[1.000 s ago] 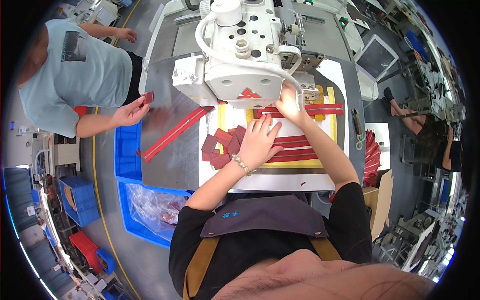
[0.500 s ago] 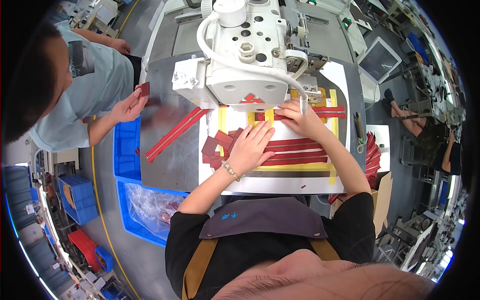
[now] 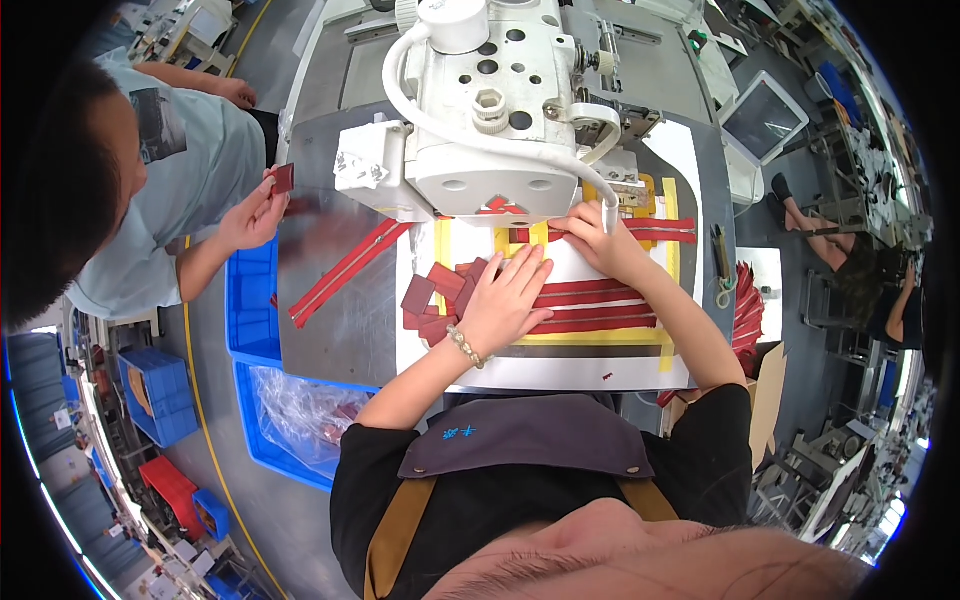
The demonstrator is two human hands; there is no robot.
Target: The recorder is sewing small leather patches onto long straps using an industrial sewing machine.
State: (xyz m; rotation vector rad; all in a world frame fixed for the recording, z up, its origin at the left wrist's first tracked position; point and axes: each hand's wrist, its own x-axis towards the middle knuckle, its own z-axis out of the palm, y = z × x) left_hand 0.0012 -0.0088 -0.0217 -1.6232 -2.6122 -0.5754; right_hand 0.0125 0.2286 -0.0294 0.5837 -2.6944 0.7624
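1 head-worn fisheye view looks down on the hands (image 3: 507, 298) from near above.

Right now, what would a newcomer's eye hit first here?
A big white sewing machine fills the top centre. Just below it, the right hand is over a red zipper, the left hand beside a pile of dark red patches. At left, a co-worker holds up a small dark red piece.

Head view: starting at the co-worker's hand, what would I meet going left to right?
Co-worker's hand, loose red zipper strip, dark red patches, the person's left hand, the person's right hand, fanned red bundle.
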